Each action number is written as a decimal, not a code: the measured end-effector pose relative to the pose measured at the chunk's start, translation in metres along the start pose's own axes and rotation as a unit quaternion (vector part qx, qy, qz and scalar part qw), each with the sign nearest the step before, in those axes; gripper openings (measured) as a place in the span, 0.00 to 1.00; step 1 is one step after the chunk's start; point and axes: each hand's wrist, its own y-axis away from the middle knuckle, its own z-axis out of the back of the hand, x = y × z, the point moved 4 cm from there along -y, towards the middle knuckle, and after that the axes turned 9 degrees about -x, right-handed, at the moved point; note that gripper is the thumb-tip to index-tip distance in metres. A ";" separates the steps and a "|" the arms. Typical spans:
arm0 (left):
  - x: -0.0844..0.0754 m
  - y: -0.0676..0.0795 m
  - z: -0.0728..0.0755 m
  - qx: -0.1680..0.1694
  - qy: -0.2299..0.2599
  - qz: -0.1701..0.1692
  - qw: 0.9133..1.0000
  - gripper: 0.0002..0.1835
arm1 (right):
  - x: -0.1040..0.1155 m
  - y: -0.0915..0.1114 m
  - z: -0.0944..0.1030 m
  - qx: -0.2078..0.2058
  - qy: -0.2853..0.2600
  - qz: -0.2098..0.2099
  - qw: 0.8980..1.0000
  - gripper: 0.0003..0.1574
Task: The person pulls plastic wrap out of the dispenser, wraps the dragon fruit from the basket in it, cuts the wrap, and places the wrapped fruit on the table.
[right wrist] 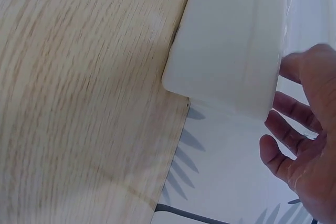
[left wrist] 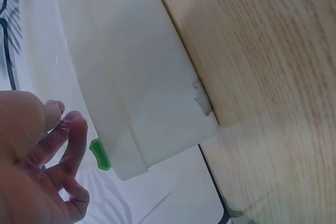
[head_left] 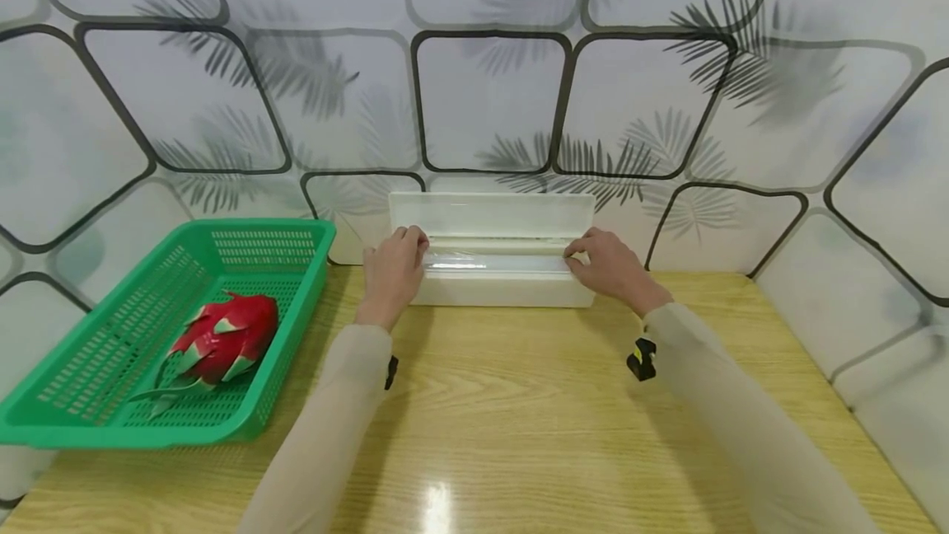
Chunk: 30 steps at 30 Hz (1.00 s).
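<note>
A white cling film dispenser (head_left: 504, 292) stands at the back of the table, its lid (head_left: 489, 214) raised. Clear cling film (head_left: 493, 261) stretches along its opening. At the left end my left hand (head_left: 393, 270) pinches the film's edge between thumb and forefinger, the other fingers loosely bent, as the left wrist view shows. My right hand (head_left: 608, 266) pinches the film at the opposite end; in the right wrist view its fingertips (right wrist: 272, 148) are right by the dispenser's corner. A small green piece (left wrist: 100, 155) sticks out of the dispenser's left end.
On the left a green plastic basket (head_left: 296, 328) holds a red dragon fruit (head_left: 230, 336). Patterned wall covering (head_left: 489, 105) rises directly behind the dispenser and along both sides. The wooden table (head_left: 504, 419) extends in front, under both forearms.
</note>
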 end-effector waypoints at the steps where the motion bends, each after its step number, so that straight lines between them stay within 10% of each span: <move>1: 0.000 0.000 0.000 -0.001 -0.005 -0.002 1.000 0.10 | 0.000 0.000 0.000 -0.002 -0.001 -0.001 1.000 0.17; 30: 0.005 0.004 0.000 -0.020 0.069 -0.002 0.997 0.12 | -0.002 0.000 0.001 -0.052 -0.125 -0.036 0.990 0.18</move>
